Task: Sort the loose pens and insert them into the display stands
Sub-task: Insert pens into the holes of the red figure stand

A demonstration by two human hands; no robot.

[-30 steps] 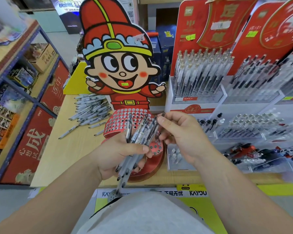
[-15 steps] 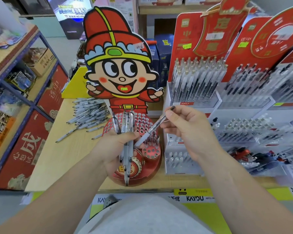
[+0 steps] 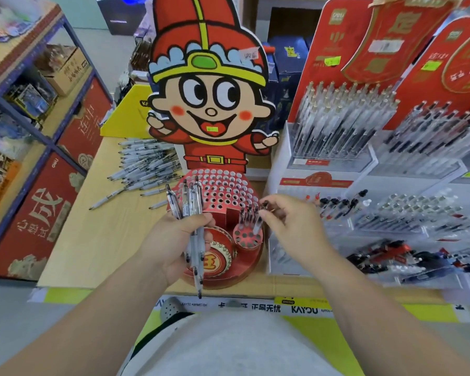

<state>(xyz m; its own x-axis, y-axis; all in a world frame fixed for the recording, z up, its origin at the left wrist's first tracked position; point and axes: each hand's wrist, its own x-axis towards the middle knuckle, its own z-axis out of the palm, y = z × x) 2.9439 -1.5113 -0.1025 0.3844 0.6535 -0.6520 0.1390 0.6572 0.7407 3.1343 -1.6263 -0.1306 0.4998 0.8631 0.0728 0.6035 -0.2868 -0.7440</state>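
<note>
My left hand (image 3: 171,240) grips a bunch of pens (image 3: 192,204); my right hand (image 3: 293,226) pinches one pen (image 3: 257,225) at the red stand (image 3: 228,191)

Left hand (image 3: 171,248) grips, right (image 3: 291,226) apparently pinches

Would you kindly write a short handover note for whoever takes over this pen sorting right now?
Left hand grips a bundle of pens upright over the red stand.
Right hand pinches one pen, its tip at the stand's small round cup.
Done: a few pens stand in that cup.
Left: seat this pen, then the bundle and the loose pile on the table; the dome holes look empty.
</note>
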